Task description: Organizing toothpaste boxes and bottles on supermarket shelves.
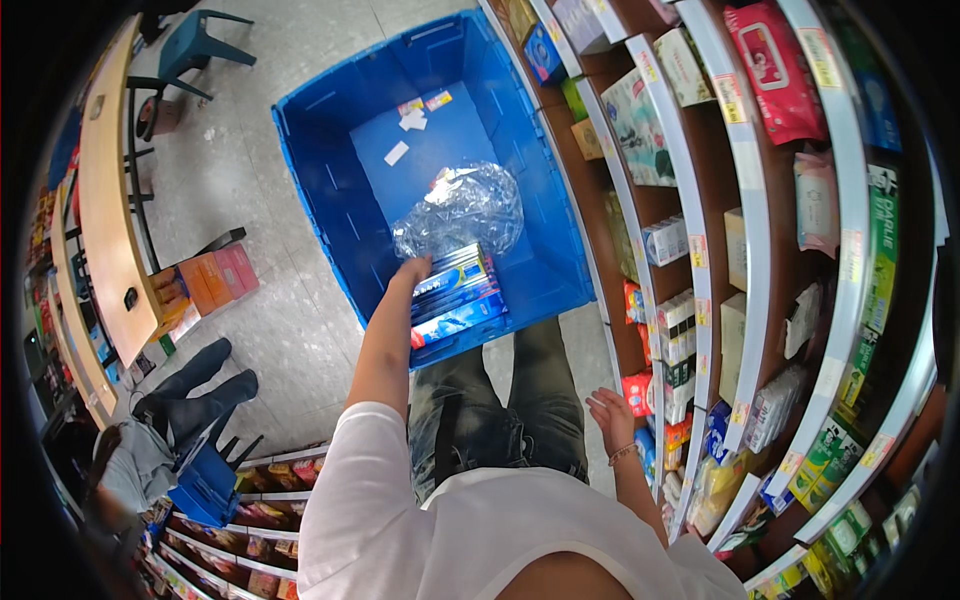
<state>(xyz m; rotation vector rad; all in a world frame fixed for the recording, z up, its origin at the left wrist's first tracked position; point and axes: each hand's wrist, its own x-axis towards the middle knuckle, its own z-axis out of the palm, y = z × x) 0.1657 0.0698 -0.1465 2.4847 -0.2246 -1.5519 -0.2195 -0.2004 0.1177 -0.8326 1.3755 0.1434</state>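
A large blue plastic crate (566, 247) stands before me. In its near end lies a row of toothpaste boxes (457, 304), with crumpled clear plastic wrap (480, 210) beyond them. My left hand (415, 271) reaches over the crate's left wall to the far left end of the boxes; its fingertips are partly hidden, so a grip cannot be made out. Further off on the crate's floor lie small white paper pieces (397, 153) and price labels (439, 100). My right hand (613, 417), with a bracelet at the wrist, is held beside the shelves with its fingers apart and nothing in it.
Stocked store shelves (697, 225) run along the right, holding tissue packs, wipes (776, 71) and toothpaste boxes (881, 247). At left are a wooden table (112, 202), a teal stool (187, 45) and orange and pink boxes (217, 279). A person (142, 457) sits at lower left.
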